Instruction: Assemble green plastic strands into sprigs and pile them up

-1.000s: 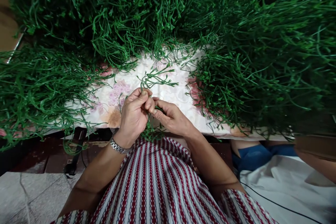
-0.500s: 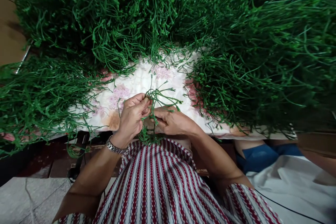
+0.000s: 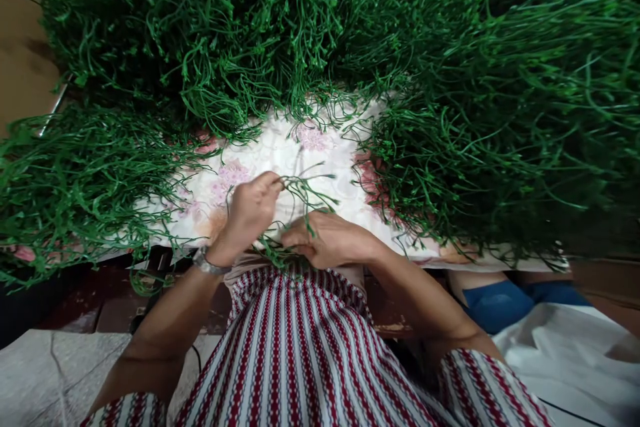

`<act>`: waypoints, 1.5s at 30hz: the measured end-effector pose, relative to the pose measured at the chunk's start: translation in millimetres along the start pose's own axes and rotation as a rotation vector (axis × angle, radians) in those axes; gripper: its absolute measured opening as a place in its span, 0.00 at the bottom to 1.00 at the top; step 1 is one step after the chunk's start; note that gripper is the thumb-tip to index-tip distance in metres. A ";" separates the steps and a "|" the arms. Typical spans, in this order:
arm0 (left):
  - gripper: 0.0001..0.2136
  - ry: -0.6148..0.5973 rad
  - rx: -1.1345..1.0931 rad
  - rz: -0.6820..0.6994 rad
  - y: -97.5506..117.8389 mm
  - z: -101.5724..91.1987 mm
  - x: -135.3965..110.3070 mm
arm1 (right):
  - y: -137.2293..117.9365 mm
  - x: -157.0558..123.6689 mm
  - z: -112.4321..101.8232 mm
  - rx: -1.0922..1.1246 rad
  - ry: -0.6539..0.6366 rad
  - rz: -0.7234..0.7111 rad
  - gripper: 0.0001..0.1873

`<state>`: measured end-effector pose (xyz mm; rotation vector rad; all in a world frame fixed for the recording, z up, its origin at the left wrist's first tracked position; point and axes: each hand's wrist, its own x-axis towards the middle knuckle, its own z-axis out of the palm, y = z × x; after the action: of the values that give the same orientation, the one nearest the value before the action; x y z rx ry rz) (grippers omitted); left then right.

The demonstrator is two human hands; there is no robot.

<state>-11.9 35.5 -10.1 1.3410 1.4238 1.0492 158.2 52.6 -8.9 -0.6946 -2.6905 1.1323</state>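
Note:
My left hand (image 3: 249, 213), with a metal watch at the wrist, is closed on a thin green branching stem (image 3: 305, 188) and lifts it over the flowered cloth (image 3: 280, 147). Close to my body, my right hand (image 3: 327, 240) is curled around the lower end of the same bunch of green stems. More green sprigs (image 3: 273, 255) lie under both hands at the table's near edge. My red and white striped garment fills the lower middle of the view.
Big heaps of green plastic stems surround the cloth: left heap (image 3: 75, 173), back heap (image 3: 225, 33), right heap (image 3: 500, 127). Someone else's blue-clad leg (image 3: 500, 303) and white cloth (image 3: 575, 360) are at the lower right. Stone floor (image 3: 45, 373) shows at lower left.
My hands have come apart. The left one has risen with the stem; the right one has dropped toward my body and turned palm down over the sprigs.

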 end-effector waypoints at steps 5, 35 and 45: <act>0.06 -0.056 -0.251 0.018 9.6 -9.1 10.0 | -3.8 -16.0 -18.1 0.089 0.261 0.105 0.08; 0.08 0.144 -0.135 0.140 -6.5 4.5 -7.4 | -3.4 -10.9 -10.4 -0.071 0.821 0.182 0.09; 0.07 0.117 -0.106 0.159 -4.4 12.4 -10.6 | -4.0 -2.1 5.7 0.189 0.784 0.219 0.11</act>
<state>-0.8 24.8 -16.8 1.3514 1.3421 1.3085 156.9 45.6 -10.0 -1.1280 -1.8622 0.8803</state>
